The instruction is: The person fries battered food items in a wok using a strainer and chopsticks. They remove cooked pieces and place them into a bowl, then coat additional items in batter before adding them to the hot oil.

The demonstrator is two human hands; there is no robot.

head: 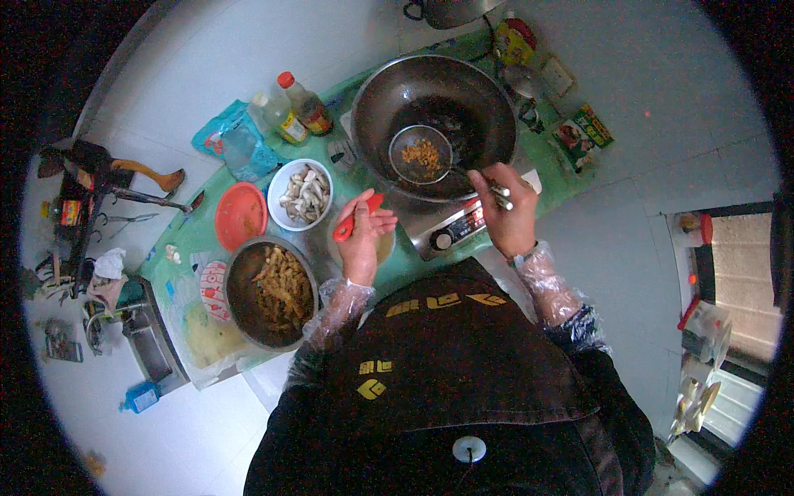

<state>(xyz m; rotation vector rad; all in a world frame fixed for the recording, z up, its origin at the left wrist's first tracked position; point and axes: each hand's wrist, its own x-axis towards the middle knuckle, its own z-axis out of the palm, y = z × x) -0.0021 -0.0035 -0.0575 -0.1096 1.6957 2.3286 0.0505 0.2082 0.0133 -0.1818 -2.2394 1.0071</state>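
My right hand [512, 208] grips the metal handle of a fine-mesh strainer [397, 162]. The strainer is over the near side of a large dark wok [378, 93] and holds small golden-brown bits [422, 154]. My left hand [363, 239], palm turned up, holds a red utensil [344, 229] under the thumb; its exact kind is unclear. Below that hand, a pale bowl [388, 248] is partly hidden. The wok stands on an induction cooker [428, 235] with a knob and a lit panel.
Left of my hands stand a white bowl of pale strips [304, 193], a red plastic bowl [232, 217] and a metal bowl of browned pieces [279, 285]. Behind them are a sauce bottle [310, 111], a second bottle [282, 121] and a blue bag [239, 142]. A sink [149, 341] lies far left.
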